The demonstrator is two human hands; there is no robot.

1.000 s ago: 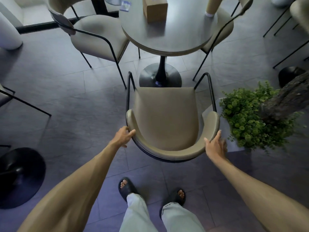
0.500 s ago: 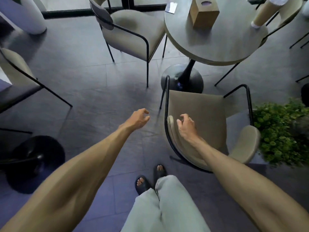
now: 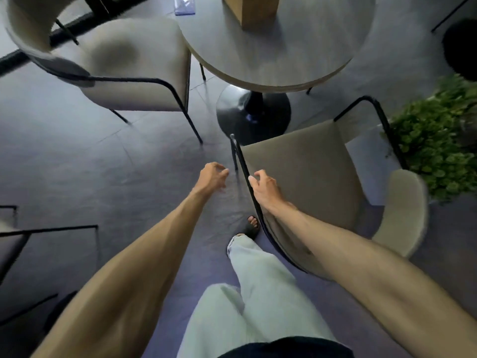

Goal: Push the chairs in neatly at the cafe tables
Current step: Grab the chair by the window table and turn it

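A: Right hand (image 3: 265, 188) was on the near chair (image 3: 307, 182), fingers curled over its black frame rail (image 3: 251, 192) at the chair's left edge. Can't tell if the grip was fully closed round the rail.

B: Left hand (image 3: 212, 177)?

A: Just left of the right hand, apart from the rail, over bare floor (image 3: 103, 161). Fingers loosely curled, holding nothing.

B: Where did the chair sit?

A: Seat spread out right of the right hand, curved backrest (image 3: 402, 213) further right. Front edge pointed at the round table (image 3: 278, 55), beyond both hands, near its black pedestal base (image 3: 254, 112) but not tucked under the top.

B: Other chairs?

A: Second chair (image 3: 129, 63) beyond and left of the left hand, seat edge touching or just beside the table rim, can't tell which. Part of another chair frame (image 3: 49, 229) far left.

B: Anything else?

A: Wooden box (image 3: 254, 9) on the tabletop. Green plant (image 3: 436, 143) far right, past the near chair. Light trousers (image 3: 258, 293) and a sandalled foot (image 3: 251, 226) below the hands, foot just beside the rail.
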